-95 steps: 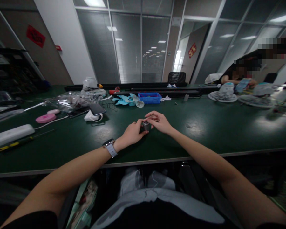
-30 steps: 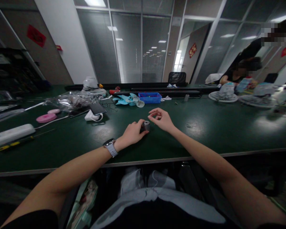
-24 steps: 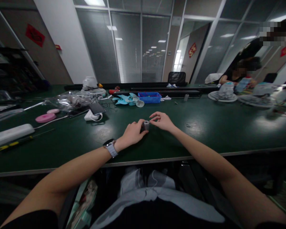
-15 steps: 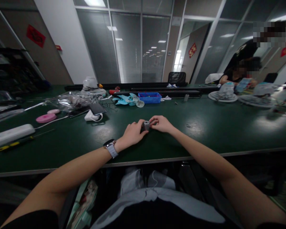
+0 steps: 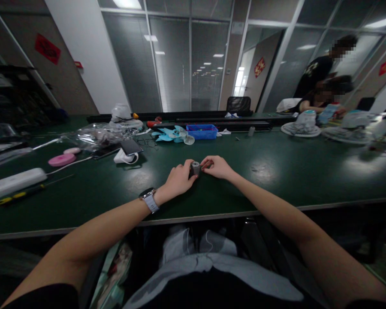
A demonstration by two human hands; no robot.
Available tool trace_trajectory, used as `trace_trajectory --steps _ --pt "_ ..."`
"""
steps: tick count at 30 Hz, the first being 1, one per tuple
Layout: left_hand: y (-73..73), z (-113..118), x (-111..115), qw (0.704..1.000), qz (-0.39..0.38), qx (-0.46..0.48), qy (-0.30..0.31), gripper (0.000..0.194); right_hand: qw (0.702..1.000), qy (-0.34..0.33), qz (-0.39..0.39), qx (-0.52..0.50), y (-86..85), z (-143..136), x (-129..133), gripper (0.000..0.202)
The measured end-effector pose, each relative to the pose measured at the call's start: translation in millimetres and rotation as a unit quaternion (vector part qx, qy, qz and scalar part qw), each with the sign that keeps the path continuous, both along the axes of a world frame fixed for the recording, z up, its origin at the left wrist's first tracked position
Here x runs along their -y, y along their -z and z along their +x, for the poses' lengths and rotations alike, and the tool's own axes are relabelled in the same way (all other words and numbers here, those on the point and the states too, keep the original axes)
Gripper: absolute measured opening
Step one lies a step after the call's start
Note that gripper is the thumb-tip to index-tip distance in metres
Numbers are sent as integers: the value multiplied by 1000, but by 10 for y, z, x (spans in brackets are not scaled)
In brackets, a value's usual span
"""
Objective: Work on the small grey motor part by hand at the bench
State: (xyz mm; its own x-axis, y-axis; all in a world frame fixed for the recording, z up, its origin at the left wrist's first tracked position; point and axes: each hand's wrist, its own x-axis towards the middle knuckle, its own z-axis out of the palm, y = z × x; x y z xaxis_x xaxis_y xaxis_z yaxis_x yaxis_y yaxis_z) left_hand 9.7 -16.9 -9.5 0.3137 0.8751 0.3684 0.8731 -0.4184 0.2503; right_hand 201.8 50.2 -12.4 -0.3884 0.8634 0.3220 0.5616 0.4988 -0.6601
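A small grey metal cylinder (image 5: 195,168) stands upright on the green table (image 5: 212,195), its round top facing up. My left hand (image 5: 179,179) is wrapped round its left side, fingers behind and thumb in front. To the right of the cylinder, my right hand (image 5: 218,167) has its fingertips pinched together close to the cylinder's side. Whatever those fingertips hold, if anything, is too small to make out. A watch with a grey strap is on my left wrist.
Behind my hands lie a blue tray (image 5: 202,132), light-blue fan blades (image 5: 170,134) and another small cylinder (image 5: 251,131). A white charger (image 5: 125,157), pink discs (image 5: 62,160), a power strip (image 5: 17,183) and a screwdriver are at left. Fan parts (image 5: 305,124) and two people are at right.
The cylinder has shifted slightly left within my left hand, and its top is turned a little. My right hand has barely moved. The standing person at the back right has straightened up.
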Motion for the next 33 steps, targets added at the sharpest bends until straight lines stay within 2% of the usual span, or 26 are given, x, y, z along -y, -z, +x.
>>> trace_trajectory --steps 4,9,13,18,26,33 --pt "29 -19 -22 1000 -1 13 12 46 994 39 54 -83 -107 -22 68 15" --pt "63 -42 -51 999 2 31 31 46 980 -44 88 -173 -211 -90 186 21" --pt "98 -56 -84 998 6 43 42 48 979 -91 89 -156 -176 -133 227 18" --pt "113 -51 -91 996 4 52 67 46 978 -86 113 -151 -152 -138 255 16" --pt "91 -37 -77 996 11 44 73 44 979 -82 123 -138 -160 -141 254 14" --pt "97 -22 -64 999 13 28 42 47 980 -80 130 -130 -137 -148 230 11"
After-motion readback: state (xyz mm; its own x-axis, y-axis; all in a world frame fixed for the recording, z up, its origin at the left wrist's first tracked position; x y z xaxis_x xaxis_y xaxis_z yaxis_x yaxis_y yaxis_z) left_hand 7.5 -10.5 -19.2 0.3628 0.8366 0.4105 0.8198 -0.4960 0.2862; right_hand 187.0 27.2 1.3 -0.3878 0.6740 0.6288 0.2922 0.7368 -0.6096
